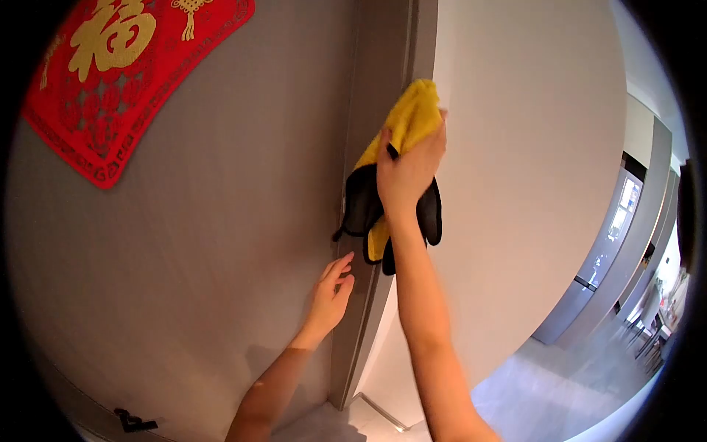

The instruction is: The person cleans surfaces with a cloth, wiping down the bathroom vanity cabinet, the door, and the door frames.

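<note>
Right hand (407, 174): gripping yellow-and-black plush cloth (412, 114), best flat against long grey-brown doorframe (383, 51) (contact unclear). Left hand (328, 300): fingers parted.

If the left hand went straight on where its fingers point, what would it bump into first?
Probably the yellow-and-black cloth, though depth is unclear; the left hand might brush the door frame first.
</note>
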`<state>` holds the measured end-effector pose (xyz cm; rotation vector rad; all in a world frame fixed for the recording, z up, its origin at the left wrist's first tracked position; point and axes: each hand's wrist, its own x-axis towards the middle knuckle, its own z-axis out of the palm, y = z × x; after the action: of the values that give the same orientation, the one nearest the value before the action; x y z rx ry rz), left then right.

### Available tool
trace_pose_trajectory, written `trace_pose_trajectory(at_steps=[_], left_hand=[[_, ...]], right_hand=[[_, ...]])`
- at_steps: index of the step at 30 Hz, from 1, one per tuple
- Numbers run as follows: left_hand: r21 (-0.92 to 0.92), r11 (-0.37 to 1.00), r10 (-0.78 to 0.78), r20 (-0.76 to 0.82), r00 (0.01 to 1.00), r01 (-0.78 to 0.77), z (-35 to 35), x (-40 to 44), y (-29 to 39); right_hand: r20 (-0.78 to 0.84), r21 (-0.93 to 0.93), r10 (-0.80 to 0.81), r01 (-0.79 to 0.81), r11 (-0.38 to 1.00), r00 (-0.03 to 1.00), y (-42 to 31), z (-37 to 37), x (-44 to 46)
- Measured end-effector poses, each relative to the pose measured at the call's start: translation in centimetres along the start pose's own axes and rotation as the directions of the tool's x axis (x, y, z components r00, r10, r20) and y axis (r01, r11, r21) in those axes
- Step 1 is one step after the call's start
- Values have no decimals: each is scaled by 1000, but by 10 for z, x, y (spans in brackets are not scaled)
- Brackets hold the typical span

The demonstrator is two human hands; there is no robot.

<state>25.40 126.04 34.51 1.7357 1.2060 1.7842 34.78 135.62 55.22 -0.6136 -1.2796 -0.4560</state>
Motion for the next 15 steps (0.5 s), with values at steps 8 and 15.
trace_pose_trajectory(at_steps=[8, 15], left_hand=[[100, 989, -118, 58, 991, 112, 11, -29, -72], [279, 885, -452, 319, 833, 373, 12, -94, -143]], right_hand=[[210, -17, 348, -353, 936, 914, 50, -49, -246], [456, -193, 490, -454, 870, 743, 42, -113, -345]])
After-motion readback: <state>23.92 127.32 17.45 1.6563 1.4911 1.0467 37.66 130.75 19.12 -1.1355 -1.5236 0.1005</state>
